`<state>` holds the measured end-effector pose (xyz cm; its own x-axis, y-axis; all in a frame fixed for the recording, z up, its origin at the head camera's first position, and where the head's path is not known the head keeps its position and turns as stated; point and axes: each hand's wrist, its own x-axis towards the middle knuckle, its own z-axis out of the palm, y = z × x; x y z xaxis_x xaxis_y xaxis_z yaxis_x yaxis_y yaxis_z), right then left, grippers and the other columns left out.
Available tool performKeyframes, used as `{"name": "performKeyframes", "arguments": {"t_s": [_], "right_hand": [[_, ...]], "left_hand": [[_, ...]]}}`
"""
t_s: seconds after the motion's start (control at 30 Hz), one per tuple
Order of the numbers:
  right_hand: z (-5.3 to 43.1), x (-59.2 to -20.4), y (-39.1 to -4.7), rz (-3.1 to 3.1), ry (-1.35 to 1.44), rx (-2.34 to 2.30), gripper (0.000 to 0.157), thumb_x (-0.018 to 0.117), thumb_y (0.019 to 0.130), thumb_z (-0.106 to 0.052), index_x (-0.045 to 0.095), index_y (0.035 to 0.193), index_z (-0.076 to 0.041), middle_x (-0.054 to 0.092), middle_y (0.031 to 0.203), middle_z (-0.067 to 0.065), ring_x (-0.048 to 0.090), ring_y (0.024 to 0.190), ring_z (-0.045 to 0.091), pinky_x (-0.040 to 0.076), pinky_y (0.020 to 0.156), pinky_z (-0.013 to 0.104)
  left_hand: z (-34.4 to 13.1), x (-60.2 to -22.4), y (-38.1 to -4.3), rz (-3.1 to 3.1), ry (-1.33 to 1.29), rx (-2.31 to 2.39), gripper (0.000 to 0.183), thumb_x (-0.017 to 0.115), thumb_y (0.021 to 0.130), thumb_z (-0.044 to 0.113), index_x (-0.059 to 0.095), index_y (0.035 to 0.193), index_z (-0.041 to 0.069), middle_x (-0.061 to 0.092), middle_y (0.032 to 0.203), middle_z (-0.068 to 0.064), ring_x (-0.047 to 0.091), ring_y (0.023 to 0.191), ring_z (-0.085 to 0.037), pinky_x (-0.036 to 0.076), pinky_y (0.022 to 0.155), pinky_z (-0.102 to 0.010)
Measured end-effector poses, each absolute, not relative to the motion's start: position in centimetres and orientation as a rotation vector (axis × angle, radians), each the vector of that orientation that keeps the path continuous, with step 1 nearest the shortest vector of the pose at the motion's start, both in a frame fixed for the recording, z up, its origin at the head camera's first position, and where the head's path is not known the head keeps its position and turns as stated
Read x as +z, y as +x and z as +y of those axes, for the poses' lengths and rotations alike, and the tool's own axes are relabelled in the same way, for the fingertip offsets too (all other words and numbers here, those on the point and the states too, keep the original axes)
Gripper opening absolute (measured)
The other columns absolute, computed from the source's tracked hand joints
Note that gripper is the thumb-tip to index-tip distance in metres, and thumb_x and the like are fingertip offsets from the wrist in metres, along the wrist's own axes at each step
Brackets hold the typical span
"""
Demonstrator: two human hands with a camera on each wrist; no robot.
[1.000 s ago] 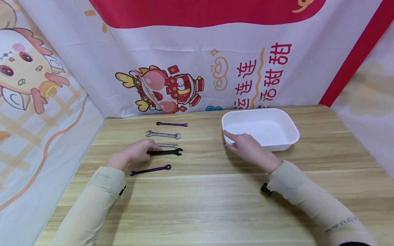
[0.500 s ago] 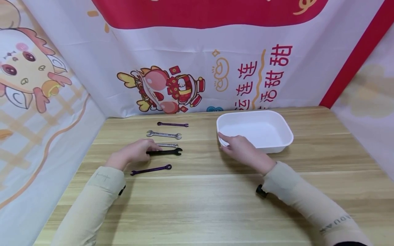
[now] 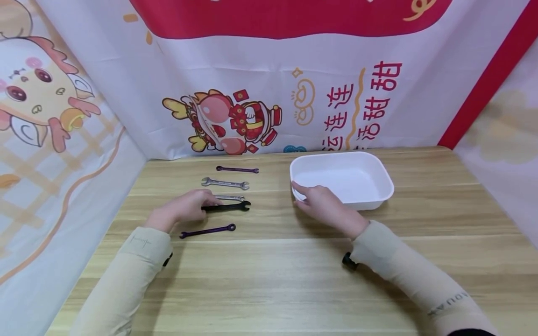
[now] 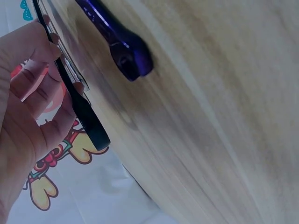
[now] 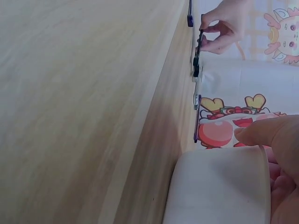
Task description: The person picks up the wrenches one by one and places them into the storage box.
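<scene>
Beige sleeves (image 3: pixel 403 261) reach in from the lower corners of the frame over a wood-grain worktop (image 3: pixel 273 284). Nearest, left of center, lies a purple combination wrench (image 3: pixel 208 231), its open end to the left and its ring end to the right.

Just beyond it, the left hand (image 3: pixel 191 206) pinches a black open-end wrench (image 3: pixel 227 207) by the shank between thumb and fingertips, a hold that probably leaves the right-hand head free. Whether that wrench touches the worktop cannot be told.

At right of center, the right hand (image 3: pixel 325 205) pinches the near-left corner of a white rectangular plastic bin (image 3: pixel 371 206), digits on either side of the rim, a grip that seems suited to steadying or shifting it. The bin sits upright on the worktop, mouth up; white floor and walls are what the view shows inside, and all the wrenches are outside it.

Partly hidden behind the left hand is a silver wrench with a ring end (image 3: pixel 237 198); past it come a silver double open-end wrench (image 3: pixel 225 184) and, farthest, a second purple combination wrench (image 3: pixel 237 169). The wrenches lie crosswise and mostly apart, perhaps so that each can be taken singly.

Across the top hangs a white fabric backdrop (image 3: pixel 252 60) printed with a cartoon figure and red characters.
</scene>
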<state>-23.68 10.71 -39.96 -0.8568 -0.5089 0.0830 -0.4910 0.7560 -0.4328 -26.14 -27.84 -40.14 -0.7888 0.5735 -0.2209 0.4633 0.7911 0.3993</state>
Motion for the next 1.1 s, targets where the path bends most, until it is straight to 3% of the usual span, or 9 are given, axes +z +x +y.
{"name": "performKeyframes", "arguments": {"t_s": [0.4, 0.77, 1.1], "right_hand": [[9.6, -39.5, -23.6, 2.885, -0.809, -0.694, 0.058, 0.068, 0.099, -0.017, 0.048, 0.151, -0.001, 0.055, 0.058, 0.0, 0.053, 0.053, 0.01, 0.041, 0.049, 0.024], [8.7, -39.4, -23.7, 2.834, -0.74, -0.693, 0.059, 0.066, 0.101, -0.018, 0.045, 0.154, -0.005, 0.055, 0.059, 0.0, 0.05, 0.051, 0.011, 0.041, 0.049, 0.024], [8.3, -39.5, -23.5, 2.843, -0.764, -0.678, 0.059, 0.067, 0.1, -0.019, 0.046, 0.153, -0.005, 0.054, 0.058, 0.0, 0.047, 0.048, 0.01, 0.04, 0.048, 0.023]], "left_hand": [[-27.3, -39.9, -26.2, 2.655, 0.772, 0.449, 0.058, 0.066, 0.075, -0.014, 0.069, 0.131, 0.002, 0.066, 0.115, -0.01, 0.061, 0.105, -0.028, 0.052, 0.097, -0.05], [-27.2, -39.6, -26.0, 2.643, 0.788, 0.461, 0.062, 0.065, 0.077, -0.015, 0.068, 0.135, 0.008, 0.064, 0.109, -0.008, 0.056, 0.091, -0.025, 0.05, 0.081, -0.039], [-27.2, -39.5, -25.8, 2.649, 0.804, 0.448, 0.061, 0.064, 0.078, -0.015, 0.069, 0.134, 0.008, 0.064, 0.106, -0.008, 0.055, 0.088, -0.024, 0.049, 0.076, -0.037]]}}
